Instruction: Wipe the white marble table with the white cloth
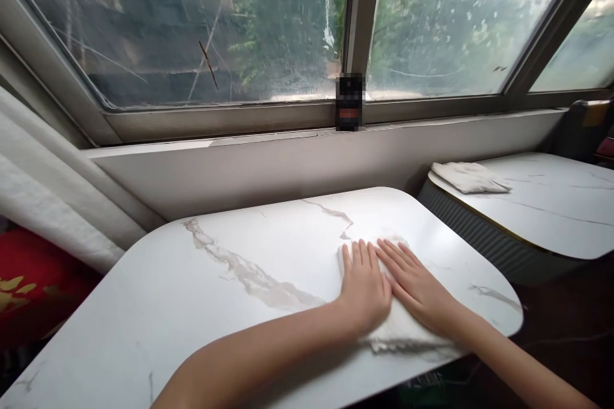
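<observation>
A white cloth [400, 326] lies flat on the right part of a white marble-patterned table [192, 307]. My left hand [364, 284] presses flat on the cloth, fingers together and pointing away from me. Just to its right, my right hand [417, 281] also lies flat on the cloth, fingers stretched toward the upper left. The two hands touch side by side and cover most of the cloth; only its edges show.
A second marble table [551, 217] stands to the right with a folded white cloth [467, 177] on it. A wide window [240, 25] and sill run behind. A small blurred box [349, 102] stands on the sill. Red fabric [33, 281] lies at left.
</observation>
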Available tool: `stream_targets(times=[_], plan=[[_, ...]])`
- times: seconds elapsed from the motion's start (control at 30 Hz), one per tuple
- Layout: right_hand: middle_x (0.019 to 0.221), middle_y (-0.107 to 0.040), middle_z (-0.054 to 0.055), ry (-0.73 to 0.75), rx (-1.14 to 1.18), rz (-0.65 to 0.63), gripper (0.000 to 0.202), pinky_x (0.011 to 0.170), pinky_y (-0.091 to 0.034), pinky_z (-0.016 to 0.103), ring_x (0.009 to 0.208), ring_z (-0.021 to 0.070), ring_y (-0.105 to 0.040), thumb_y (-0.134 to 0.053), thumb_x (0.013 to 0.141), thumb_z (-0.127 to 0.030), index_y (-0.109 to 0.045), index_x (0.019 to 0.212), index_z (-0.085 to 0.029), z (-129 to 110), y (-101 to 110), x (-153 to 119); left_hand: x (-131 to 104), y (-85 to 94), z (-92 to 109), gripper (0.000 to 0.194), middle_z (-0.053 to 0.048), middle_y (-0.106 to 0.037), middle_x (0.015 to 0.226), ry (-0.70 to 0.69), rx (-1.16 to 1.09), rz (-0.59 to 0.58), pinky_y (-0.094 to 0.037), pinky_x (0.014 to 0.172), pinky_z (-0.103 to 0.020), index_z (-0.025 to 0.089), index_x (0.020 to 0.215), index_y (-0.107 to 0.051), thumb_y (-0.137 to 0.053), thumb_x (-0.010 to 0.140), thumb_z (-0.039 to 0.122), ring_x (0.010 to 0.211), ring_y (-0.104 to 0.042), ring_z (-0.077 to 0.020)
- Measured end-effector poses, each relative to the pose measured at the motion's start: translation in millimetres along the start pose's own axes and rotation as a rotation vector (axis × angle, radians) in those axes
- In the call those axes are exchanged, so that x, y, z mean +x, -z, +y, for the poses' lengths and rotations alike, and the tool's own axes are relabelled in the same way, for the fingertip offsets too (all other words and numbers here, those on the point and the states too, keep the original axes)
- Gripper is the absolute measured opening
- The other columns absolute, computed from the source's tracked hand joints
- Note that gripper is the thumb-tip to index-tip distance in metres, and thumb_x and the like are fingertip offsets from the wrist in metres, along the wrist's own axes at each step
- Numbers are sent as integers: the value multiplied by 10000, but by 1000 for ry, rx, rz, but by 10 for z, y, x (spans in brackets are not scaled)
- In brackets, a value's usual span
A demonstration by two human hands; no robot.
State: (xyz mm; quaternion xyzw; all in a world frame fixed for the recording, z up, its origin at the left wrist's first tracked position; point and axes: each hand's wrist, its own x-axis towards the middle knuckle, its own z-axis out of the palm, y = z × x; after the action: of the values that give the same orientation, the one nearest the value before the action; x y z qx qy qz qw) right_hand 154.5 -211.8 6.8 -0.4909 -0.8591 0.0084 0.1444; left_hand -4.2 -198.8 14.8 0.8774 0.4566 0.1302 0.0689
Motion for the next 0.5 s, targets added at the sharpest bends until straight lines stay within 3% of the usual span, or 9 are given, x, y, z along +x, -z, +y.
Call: stream_targets(times=[0.13,0.23,0.37,0.5], plan=[[1524,-129,-8,-49,-11,-16,610,1138,-189,477,1385,206,-137,-302,949,-327,18,1467,-291,-96,84,-475,-237,53,299,625,-247,-178,1471,-89,-64,-108,-59,1109,-562,-63,1409,-232,-264,933,340,1370,-80,-373],[1520,-154,-14,-113,9,-42,589,1129,-223,472,1381,194,-160,-291,945,-320,-26,1471,-298,-78,74,-571,-250,53,343,638,-234,-167,1477,-108,-106,-162,-65,1100,-582,-40,1418,-227,-273,930,368,1367,-67,-382],[1508,-215,21,-204,-18,-50,555,1127,-209,475,1380,180,-175,-241,924,-258,-156,1470,-218,61,2,-318,-10,-17,175,628,-225,-148,1490,-133,-117,-145,-49,1109,-548,-27,1428,-197,-233,934,359,1379,-52,-345],[1474,-305,93,-240,-64,-41,553,1130,-182,464,1371,199,-221,-250,892,-259,-312,1419,-101,388,-68,264,514,-110,-140,602,-192,-204,1492,-99,-55,-62,-43,1126,-483,9,1429,-219,-207,939,358,1385,-123,-286]])
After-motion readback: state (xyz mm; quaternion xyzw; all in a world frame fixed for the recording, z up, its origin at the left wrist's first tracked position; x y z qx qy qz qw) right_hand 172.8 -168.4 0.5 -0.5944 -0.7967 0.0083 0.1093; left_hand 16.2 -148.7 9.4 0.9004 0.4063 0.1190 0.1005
